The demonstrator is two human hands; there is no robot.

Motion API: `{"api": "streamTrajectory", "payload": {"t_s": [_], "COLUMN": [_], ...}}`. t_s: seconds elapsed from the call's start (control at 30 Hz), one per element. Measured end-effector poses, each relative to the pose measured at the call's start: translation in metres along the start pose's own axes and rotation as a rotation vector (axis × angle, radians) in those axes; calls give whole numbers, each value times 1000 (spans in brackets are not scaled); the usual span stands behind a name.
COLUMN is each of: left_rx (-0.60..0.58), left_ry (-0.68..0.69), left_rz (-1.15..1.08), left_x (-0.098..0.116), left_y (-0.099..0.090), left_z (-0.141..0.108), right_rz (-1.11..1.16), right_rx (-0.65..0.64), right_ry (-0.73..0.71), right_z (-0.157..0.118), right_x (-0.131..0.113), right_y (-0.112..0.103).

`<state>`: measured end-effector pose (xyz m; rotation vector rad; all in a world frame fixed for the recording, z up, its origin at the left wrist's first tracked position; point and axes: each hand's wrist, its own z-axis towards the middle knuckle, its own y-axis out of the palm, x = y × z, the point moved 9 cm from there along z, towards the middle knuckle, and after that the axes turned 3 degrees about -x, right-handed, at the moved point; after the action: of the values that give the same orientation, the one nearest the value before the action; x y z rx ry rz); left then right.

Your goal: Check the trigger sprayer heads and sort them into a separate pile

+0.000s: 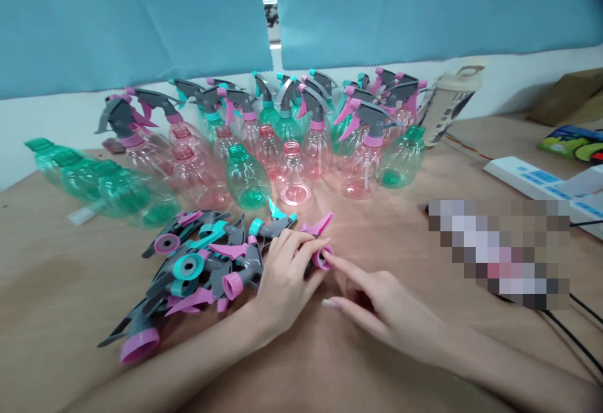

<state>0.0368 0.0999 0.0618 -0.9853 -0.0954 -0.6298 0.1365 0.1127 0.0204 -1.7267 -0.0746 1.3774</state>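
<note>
My left hand (287,275) is closed over a grey and pink trigger spray head (322,257), its fingers covering most of the grey body. The pink collar faces me and the pink trigger sticks up behind my fingers. My right hand (391,306) has its index finger stretched out, the tip at the collar's opening; the thumb is held apart and nothing is in the hand. Left of my left hand lies a pile of loose spray heads (190,266) with pink and turquoise collars. Behind it stand an uncapped green bottle (248,180) and an uncapped pink bottle (293,177).
Several bottles with spray heads (318,143) stand at the back. Green bottles (120,190) are at the left. A cream tumbler (450,108), a white power strip (541,177) and a pixelated device (494,249) with black cables occupy the right side.
</note>
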Motion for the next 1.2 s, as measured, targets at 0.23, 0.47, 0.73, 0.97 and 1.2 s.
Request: {"api": "streamTrajectory", "payload": {"t_s": [0.23, 0.47, 0.73, 0.97, 1.2], "left_rx": [-81, -91, -55, -85, -117], "left_ry": [7, -17, 40, 62, 45], "left_rz": [-12, -9, 22, 24, -53], "left_x": [0, -4, 3, 2, -1], "left_y": [8, 10, 7, 12, 14], "left_z": [1, 2, 1, 0, 2], "right_rz": [-231, -505, -423, -54, 78], "right_rx": [49, 211, 207, 59, 100], "right_ry": [-93, -78, 29, 109, 58], "right_z": [3, -3, -8, -2, 2], "right_x": [-6, -11, -6, 6, 15], "right_y": [-12, -15, -4, 2, -3]}}
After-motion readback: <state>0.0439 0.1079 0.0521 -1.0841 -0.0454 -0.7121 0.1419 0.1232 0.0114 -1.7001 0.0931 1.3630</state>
